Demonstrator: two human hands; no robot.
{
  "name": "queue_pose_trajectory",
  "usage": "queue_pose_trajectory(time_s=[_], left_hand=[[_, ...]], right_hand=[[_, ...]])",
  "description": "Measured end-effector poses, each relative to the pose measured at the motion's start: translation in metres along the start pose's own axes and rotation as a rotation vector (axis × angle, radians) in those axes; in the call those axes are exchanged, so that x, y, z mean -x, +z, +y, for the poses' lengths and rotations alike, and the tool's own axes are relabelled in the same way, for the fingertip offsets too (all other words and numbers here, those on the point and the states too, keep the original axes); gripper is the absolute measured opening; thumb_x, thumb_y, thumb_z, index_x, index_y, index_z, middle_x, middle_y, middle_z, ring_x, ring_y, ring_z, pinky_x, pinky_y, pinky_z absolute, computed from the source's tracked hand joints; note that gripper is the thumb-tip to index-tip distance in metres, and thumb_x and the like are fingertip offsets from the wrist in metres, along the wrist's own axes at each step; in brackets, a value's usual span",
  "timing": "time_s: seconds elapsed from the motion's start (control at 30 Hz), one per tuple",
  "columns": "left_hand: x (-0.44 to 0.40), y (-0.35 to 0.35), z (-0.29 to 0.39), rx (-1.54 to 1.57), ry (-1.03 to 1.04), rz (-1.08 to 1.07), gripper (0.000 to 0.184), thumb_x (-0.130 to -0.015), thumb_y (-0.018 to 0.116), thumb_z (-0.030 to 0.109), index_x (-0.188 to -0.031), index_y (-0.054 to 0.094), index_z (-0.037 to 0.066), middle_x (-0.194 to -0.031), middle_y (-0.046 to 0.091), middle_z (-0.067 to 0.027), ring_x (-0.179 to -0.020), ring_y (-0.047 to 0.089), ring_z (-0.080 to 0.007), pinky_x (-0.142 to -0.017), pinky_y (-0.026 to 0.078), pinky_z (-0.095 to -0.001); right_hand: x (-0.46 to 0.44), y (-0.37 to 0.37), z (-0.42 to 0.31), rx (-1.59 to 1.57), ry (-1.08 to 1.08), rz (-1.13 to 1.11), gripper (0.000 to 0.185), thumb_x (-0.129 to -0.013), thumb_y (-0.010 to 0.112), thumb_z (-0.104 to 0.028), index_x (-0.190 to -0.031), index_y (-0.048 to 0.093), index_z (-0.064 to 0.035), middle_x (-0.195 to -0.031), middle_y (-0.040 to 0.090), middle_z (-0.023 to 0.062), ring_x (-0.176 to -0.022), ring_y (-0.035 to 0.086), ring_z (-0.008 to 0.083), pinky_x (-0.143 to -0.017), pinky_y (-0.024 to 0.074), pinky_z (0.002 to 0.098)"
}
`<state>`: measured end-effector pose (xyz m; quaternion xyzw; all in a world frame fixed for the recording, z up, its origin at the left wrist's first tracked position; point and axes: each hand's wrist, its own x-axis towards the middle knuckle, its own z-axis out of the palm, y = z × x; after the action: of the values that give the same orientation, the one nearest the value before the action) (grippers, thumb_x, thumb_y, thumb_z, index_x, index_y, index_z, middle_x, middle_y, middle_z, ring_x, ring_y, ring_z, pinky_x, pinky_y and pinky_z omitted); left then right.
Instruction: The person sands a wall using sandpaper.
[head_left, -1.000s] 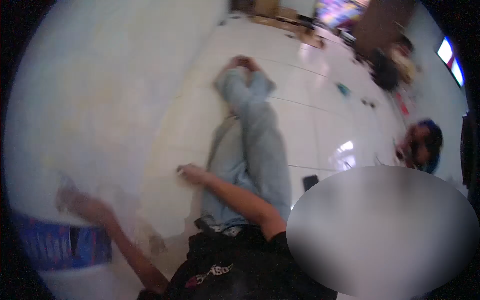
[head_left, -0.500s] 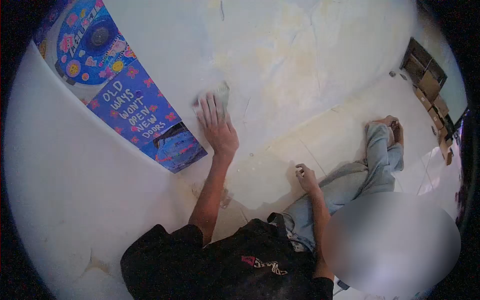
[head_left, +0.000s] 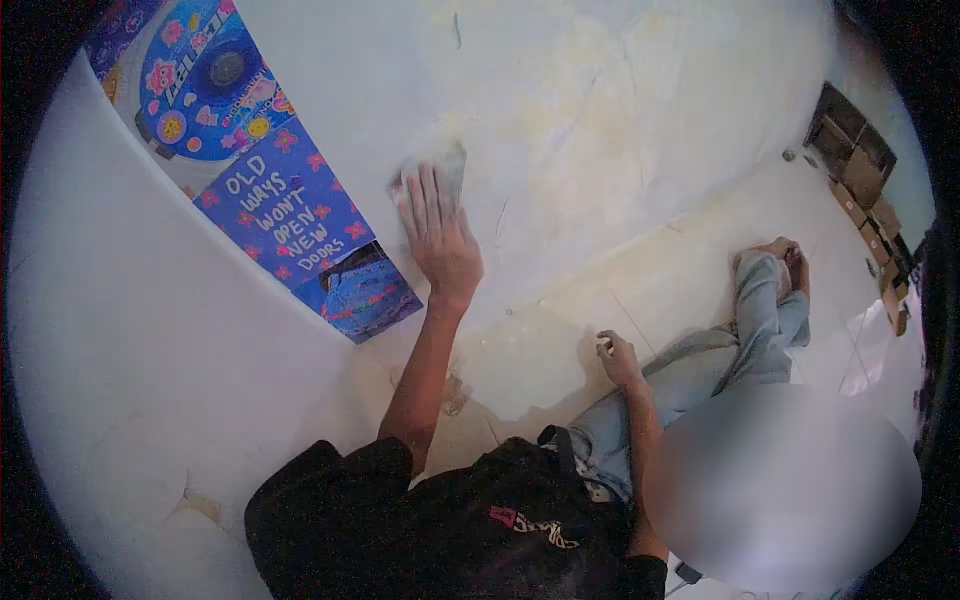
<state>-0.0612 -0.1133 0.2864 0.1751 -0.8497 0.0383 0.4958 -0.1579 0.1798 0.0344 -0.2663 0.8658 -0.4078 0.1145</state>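
Observation:
My left hand (head_left: 442,240) lies with its fingers stretched against the white wall, pressing a thin grey sheet (head_left: 457,172) that looks like sandpaper. Most of the sheet is hidden under the fingers. Pale, yellowish patches mark the wall (head_left: 560,130) around it, and a thin crack line runs just right of the hand. Near my thigh, my right hand (head_left: 620,360) hovers over the tiled floor with loosely curled fingers, thumb and forefinger apart. Nothing clear shows in it; its fingertips look whitish.
Left of my hand, a blue poster (head_left: 285,215) with lettering and flowers is fixed to the wall. My jeans-clad legs (head_left: 700,360) stretch across the tiled floor (head_left: 560,330) to the right. Cardboard boxes (head_left: 865,190) stand at the far right. A blurred oval covers the lower right.
The view has shifted slightly, moving the poster and wall marks a little right. My left hand has slid slightly up the wall with the sheet, its fingers straighter. My right hand stays in place.

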Motion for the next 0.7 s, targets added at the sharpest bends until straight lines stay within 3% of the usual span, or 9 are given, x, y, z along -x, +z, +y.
queue_pose_trajectory(time_s=[0.13,0.27,0.33,0.4,0.43,0.53,0.57,0.63,0.7], left_hand=[[0.036,0.017,-0.01,0.056,-0.107,-0.088,0.062,-0.094,0.043,0.011,-0.152,0.023,0.005,-0.16,0.019,-0.013,-0.149,0.009,-0.0328,-0.119,0.006,-0.0515],[0.036,0.024,-0.009,-0.018,-0.021,-0.005,0.054,-0.097,0.041,0.014,-0.148,0.032,-0.001,-0.157,0.028,-0.0147,-0.146,0.02,-0.0348,-0.119,0.013,-0.0498],[0.035,0.028,0.013,0.568,-0.185,0.148,0.052,-0.098,0.038,0.015,-0.146,0.035,-0.002,-0.154,0.033,-0.0169,-0.144,0.026,-0.0346,-0.119,0.016,-0.0452],[0.017,-0.025,0.065,0.957,-0.09,-0.047,0.049,-0.1,0.035,0.016,-0.145,0.037,-0.004,-0.151,0.037,-0.0198,-0.142,0.032,-0.0318,-0.118,0.019,-0.0401],[0.028,-0.019,0.077,0.992,-0.081,-0.067,0.049,-0.1,0.035,0.016,-0.145,0.037,-0.004,-0.151,0.037,-0.0198,-0.142,0.032,-0.0318,-0.118,0.019,-0.0401],[0.069,-0.003,0.082,1.291,-0.488,-0.566,0.049,-0.106,0.037,0.034,-0.135,0.047,-0.005,-0.132,0.056,-0.0139,-0.125,0.05,-0.0243,-0.109,0.035,-0.0392],[0.072,-0.008,0.089,1.273,-0.506,-0.565,0.049,-0.106,0.037,0.034,-0.135,0.047,-0.005,-0.132,0.056,-0.0139,-0.125,0.05,-0.0243,-0.109,0.035,-0.0392],[0.068,-0.015,0.106,1.81,-0.714,-0.617,0.046,-0.104,0.045,0.036,-0.129,0.051,-0.002,-0.122,0.059,-0.0095,-0.113,0.056,-0.0192,-0.102,0.04,-0.0357],[0.057,-0.031,0.111,1.865,-0.881,-0.622,0.044,-0.103,0.047,0.034,-0.129,0.051,-0.002,-0.122,0.059,-0.0094,-0.112,0.056,-0.0181,-0.1,0.041,-0.0334]], right_hand=[[0.002,0.0,0.005,-0.038,-0.062,-0.001,0.027,-0.09,0.061,-0.015,-0.115,0.059,-0.0055,-0.091,0.07,0.0214,-0.088,0.068,0.0381,-0.079,0.0531,0.0451],[0.004,0.001,0.003,-0.196,0.062,-0.053,0.028,-0.09,0.059,-0.015,-0.117,0.059,-0.006,-0.089,0.07,0.0198,-0.085,0.068,0.0326,-0.074,0.0535,0.0409],[0.0,0.011,0.02,-0.096,-0.022,-0.007,0.029,-0.092,0.057,-0.018,-0.119,0.058,-0.0066,-0.091,0.07,0.0183,-0.081,0.068,0.0307,-0.07,0.0537,0.0379],[0.007,0.01,0.021,-0.015,-0.118,0.064,0.033,-0.092,0.058,-0.022,-0.121,0.057,-0.0069,-0.094,0.069,0.0191,-0.083,0.067,0.0355,-0.075,0.053,0.0422],[0.007,-0.001,0.001,-0.021,0.125,-0.056,0.034,-0.092,0.059,-0.023,-0.121,0.057,-0.0067,-0.092,0.069,0.0186,-0.086,0.066,0.0365,-0.079,0.0514,0.0438],[0.004,0.002,0.002,-0.045,0.102,-0.015,0.034,-0.091,0.06,-0.022,-0.121,0.057,-0.0057,-0.09,0.068,0.0191,-0.087,0.065,0.0356,-0.079,0.0506,0.0437],[0.003,0.002,0.002,0.036,0.059,0.003,0.032,-0.089,0.059,-0.017,-0.119,0.057,-0.006,-0.093,0.069,0.0214,-0.086,0.067,0.0389,-0.078,0.053,0.0455],[0.004,-0.002,-0.004,0.0,0.073,-0.016,0.031,-0.089,0.059,-0.017,-0.118,0.057,-0.006,-0.092,0.069,0.022,-0.087,0.067,0.0394,-0.078,0.053,0.0462],[0.006,-0.003,-0.008,-0.034,0.079,-0.036,0.03,-0.089,0.059,-0.018,-0.116,0.058,-0.0059,-0.092,0.069,0.0227,-0.087,0.067,0.04,-0.078,0.0529,0.0468]])
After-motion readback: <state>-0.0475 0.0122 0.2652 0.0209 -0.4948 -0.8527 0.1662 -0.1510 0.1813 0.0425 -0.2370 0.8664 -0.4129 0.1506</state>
